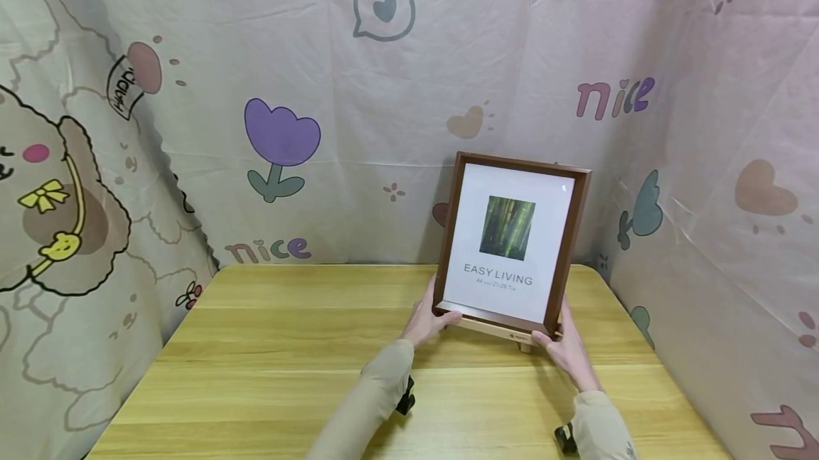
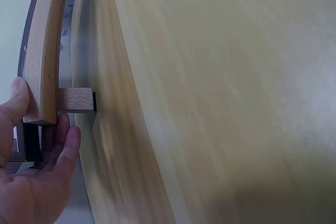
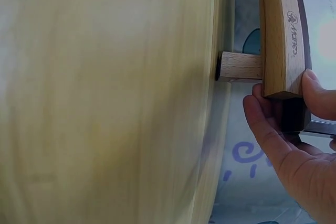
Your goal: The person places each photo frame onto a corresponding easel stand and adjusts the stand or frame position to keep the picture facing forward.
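A brown picture frame (image 1: pixel 515 232) leans back on a light wooden easel (image 1: pixel 493 330) at the right of the table. It carries a white sheet with a green bamboo picture and the words EASY LIVING. At its lower left corner my left hand (image 1: pixel 425 319) grips the frame, thumb in front and fingers behind. My right hand (image 1: pixel 571 352) holds the lower right corner the same way. Close up, in the left wrist view, the easel's ledge (image 2: pixel 42 51) ends beside my thumb. The right wrist view shows the ledge's other end (image 3: pixel 281 40) and a short leg standing on the table.
The wooden table (image 1: pixel 288 353) has light plank-like grain. A printed cloth (image 1: pixel 377 90) hangs behind it, with more cloth along the left and right sides. Black straps (image 1: pixel 406 397) sit at both wrists, by the beige sleeves.
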`<state>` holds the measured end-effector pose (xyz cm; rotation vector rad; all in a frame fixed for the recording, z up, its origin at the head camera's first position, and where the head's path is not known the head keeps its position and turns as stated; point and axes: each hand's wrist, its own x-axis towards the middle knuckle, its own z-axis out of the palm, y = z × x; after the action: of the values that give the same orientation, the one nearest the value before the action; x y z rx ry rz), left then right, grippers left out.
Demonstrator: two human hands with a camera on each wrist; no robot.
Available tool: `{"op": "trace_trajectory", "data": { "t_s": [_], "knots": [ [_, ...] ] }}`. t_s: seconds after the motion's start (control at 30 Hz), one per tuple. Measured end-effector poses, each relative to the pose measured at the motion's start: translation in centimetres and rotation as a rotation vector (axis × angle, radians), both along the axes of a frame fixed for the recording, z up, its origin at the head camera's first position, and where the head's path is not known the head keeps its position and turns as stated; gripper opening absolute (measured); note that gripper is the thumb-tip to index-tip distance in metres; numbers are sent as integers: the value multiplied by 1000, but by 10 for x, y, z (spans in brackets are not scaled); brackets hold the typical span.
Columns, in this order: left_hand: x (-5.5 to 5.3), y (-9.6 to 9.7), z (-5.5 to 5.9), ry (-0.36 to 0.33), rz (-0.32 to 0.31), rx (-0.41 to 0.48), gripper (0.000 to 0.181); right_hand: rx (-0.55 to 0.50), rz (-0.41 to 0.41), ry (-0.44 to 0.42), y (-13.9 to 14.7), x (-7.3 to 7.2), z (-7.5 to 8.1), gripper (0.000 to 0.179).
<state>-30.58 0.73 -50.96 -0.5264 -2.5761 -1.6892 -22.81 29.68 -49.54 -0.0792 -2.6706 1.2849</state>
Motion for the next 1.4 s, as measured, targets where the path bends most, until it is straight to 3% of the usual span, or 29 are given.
{"op": "trace_trajectory", "data": {
  "t_s": [0.4, 0.9, 1.4],
  "knots": [
    [2, -6, -2, 17, 14, 4, 100, 17, 12, 63, -5, -3, -1, 100],
    [3, -14, -5, 49, 35, -7, 102, -5, 19, 30, -13, -5, 0, 98],
    [6, -24, -3, 38, 42, 18, 100, -12, 40, 35, -23, -8, 2, 99]
  ]
}}
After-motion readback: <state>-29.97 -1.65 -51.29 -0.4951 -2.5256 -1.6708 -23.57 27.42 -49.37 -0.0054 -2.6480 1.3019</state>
